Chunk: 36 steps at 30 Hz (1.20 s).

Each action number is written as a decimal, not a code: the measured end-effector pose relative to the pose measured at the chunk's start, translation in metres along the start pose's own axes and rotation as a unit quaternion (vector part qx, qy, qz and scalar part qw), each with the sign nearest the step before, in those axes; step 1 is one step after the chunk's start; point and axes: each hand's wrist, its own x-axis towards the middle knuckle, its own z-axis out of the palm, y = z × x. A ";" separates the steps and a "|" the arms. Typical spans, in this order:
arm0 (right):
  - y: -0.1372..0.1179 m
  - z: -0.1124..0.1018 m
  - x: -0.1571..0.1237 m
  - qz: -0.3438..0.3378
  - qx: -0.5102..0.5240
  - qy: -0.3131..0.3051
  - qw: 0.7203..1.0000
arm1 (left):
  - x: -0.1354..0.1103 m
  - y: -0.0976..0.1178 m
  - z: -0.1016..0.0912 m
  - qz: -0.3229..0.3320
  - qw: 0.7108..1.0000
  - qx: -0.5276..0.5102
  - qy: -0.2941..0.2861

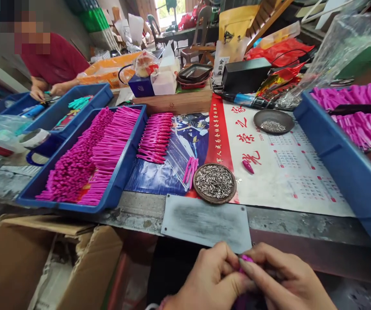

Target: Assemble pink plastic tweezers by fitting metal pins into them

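My left hand (pixel 209 277) and my right hand (pixel 288 275) are close together at the table's front edge, fingers closed. Pinched between them is a small magenta plastic piece (pixel 246 258); most of it is hidden by my fingers. Just beyond them lies a grey metal plate (pixel 204 221) with a dark, worn middle. A round brown bowl of small silver metal pins (pixel 216 183) rests at the plate's far edge. Several slim magenta pieces (pixel 190 171) lie left of the bowl, and one short magenta piece (pixel 247 167) lies to its right on the calendar sheet.
A blue tray (pixel 127 161) of magenta pieces stands left, beside a stacked row of glossy magenta pieces (pixel 156 137). Another blue tray (pixel 337 159) stands right. Behind are a dark dish (pixel 259 118) and a blue electric screwdriver (pixel 245 100). A co-worker (pixel 56 60) sits far left. Cardboard box (pixel 85 267) below left.
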 end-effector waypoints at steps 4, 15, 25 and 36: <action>0.003 -0.002 0.011 0.093 0.099 -0.015 0.991 | 0.001 0.006 0.000 -0.053 0.997 -0.058 -0.013; -0.013 -0.015 0.033 0.173 0.229 -0.061 0.956 | 0.006 0.038 0.001 -0.090 0.984 -0.148 -0.050; -0.008 -0.007 0.037 0.148 0.210 -0.035 0.966 | 0.010 0.033 0.001 -0.082 0.986 -0.146 -0.026; -0.030 -0.003 0.030 -0.049 -0.017 -0.042 0.998 | 0.002 0.031 -0.006 0.059 0.997 -0.056 0.009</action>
